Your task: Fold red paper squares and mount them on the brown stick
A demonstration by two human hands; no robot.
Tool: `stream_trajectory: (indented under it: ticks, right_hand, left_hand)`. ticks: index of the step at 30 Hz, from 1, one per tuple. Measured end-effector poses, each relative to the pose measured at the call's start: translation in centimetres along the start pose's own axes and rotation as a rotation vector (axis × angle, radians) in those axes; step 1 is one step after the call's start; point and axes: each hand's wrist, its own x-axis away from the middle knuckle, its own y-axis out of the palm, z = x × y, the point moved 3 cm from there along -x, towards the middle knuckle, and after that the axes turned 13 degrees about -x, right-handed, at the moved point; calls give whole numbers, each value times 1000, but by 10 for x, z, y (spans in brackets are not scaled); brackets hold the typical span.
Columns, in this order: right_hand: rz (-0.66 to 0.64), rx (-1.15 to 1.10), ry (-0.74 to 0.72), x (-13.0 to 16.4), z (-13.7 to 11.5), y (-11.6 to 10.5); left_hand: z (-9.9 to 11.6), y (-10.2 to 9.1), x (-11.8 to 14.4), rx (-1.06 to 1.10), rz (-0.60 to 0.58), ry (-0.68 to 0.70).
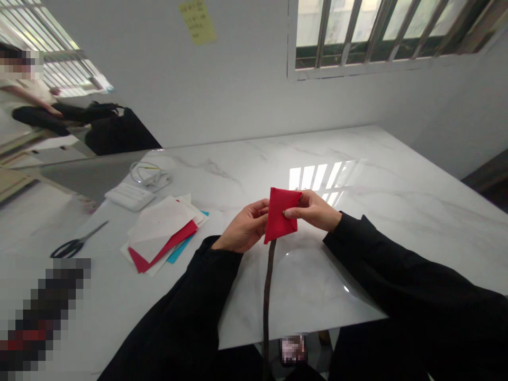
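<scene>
A folded red sheet (281,209), shaped like a small envelope, is held up above the tabletop between my two hands. It looks like felt or thick paper; I cannot tell which. My left hand (249,225) grips its left edge, with some fingertips hidden behind it. My right hand (311,210) pinches the right side, thumb on the front face and fingers behind. A dark narrow strap (268,288) runs from below the red sheet down past the table's front edge.
A loose pile of white, red and blue sheets (161,227) lies to the left. Beyond it are a white flat device (130,196) and a coiled white cable (147,173). Black-handled scissors (73,246) lie farther left. A person (32,103) sits at the far left.
</scene>
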Motion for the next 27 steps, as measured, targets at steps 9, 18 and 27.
stream_trajectory:
  ticks: [9, 18, 27]
  right_hand:
    - [255, 134, -3, -5, -12, -8]
    - [-219, 302, 188, 2, 19, 40]
    - [-38, 229, 140, -8, 12, 22]
  left_hand:
    - [-1, -27, -15, 180, 383, 58]
    - [2, -41, -15, 308, 561, 124]
    - [-6, -33, -17, 178, 359, -3]
